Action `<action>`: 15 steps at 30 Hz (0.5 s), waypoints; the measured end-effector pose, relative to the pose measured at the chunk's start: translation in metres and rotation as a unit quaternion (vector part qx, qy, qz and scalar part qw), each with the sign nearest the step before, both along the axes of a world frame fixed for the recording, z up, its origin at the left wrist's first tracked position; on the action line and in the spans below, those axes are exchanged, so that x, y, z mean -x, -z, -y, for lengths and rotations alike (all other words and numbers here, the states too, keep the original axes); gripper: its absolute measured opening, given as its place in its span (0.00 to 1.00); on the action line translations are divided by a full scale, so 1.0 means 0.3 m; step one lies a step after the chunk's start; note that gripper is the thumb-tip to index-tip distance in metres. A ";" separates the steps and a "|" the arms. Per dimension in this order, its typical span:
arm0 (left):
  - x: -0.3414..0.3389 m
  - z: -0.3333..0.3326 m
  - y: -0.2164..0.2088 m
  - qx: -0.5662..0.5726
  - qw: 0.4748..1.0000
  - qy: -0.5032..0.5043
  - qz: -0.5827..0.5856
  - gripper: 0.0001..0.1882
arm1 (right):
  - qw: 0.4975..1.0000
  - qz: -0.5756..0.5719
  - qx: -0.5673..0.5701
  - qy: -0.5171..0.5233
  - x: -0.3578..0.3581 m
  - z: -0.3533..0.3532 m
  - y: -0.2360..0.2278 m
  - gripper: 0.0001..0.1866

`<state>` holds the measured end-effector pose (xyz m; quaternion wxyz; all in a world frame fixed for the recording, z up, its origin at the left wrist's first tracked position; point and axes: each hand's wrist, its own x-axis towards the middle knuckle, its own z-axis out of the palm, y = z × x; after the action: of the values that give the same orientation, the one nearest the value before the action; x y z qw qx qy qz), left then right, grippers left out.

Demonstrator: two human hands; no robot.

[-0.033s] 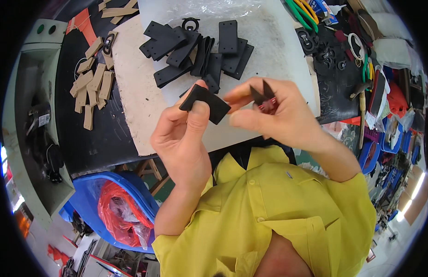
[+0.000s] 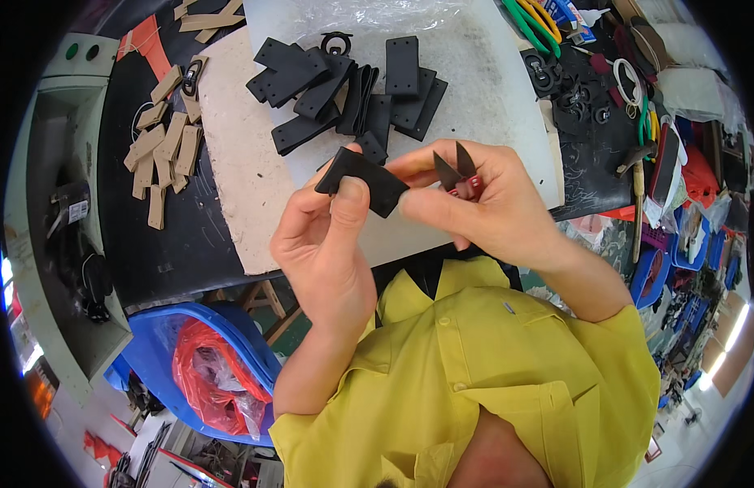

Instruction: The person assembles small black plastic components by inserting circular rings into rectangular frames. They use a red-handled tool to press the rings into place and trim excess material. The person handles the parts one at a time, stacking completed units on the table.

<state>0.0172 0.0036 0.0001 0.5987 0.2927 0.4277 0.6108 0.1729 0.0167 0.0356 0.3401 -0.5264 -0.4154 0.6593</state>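
Between thumb and fingers, my left hand point(image 2: 324, 236) pinches a flat black strap piece point(image 2: 377, 184), holding it tilted above the work surface. Cradled in my right hand point(image 2: 499, 199) are small thread snips point(image 2: 466, 185) with red on the handles; their dark blades point up and stand apart. The right thumb and forefinger meet the right end of the strap piece, the thumb on its corner. Just beyond my hands is a loose pile of similar black strap pieces point(image 2: 316, 93), some with small holes. My right palm hides most of the snips' handles.
A whitish sheet point(image 2: 491, 114) lies over a beige board point(image 2: 234, 163) on the black table. Several tan strips point(image 2: 169, 142) lie at left, black ring fittings point(image 2: 576, 102) at right. A blue bin point(image 2: 234, 325) with red plastic stands below the table's left edge.
My right hand has shifted slightly left, its thumb coming onto the strap piece's right corner. The snips have tipped a little with it. The left hand has barely moved.
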 end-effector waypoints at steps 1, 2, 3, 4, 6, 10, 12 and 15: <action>-0.010 0.011 0.004 0.009 1.000 -0.009 0.012 0.03 | 0.999 -0.022 0.026 0.024 0.020 0.005 0.001 0.12; -0.021 0.022 0.005 0.018 0.999 -0.017 0.024 0.05 | 0.996 -0.044 0.052 0.049 0.029 0.008 0.006 0.11; -0.024 0.031 0.003 0.028 0.999 -0.024 0.036 0.07 | 0.998 0.031 -0.045 0.029 0.026 0.015 0.029 0.10; -0.022 0.031 -0.012 0.018 1.000 0.010 0.011 0.09 | 0.994 0.080 -0.076 0.001 0.012 0.012 0.024 0.10; 0.008 0.023 -0.053 -0.003 0.996 0.078 -0.039 0.14 | 0.973 0.179 -0.135 -0.056 -0.023 0.002 0.011 0.10; 0.082 0.009 -0.074 0.106 0.959 0.187 -0.184 0.13 | 0.918 0.249 -0.277 -0.135 -0.054 0.005 0.018 0.13; 0.096 -0.001 -0.063 0.146 0.962 0.166 -0.163 0.11 | 0.882 0.313 -0.338 -0.096 -0.051 0.019 0.008 0.15; 0.110 -0.002 -0.058 0.177 0.962 0.139 -0.152 0.11 | 0.808 0.390 -0.428 -0.110 -0.070 0.030 -0.014 0.19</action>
<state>-0.0157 0.0041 0.0175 0.6476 0.3283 0.5700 0.3846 0.1938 0.0078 0.0397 0.2650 -0.4911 -0.8084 0.1870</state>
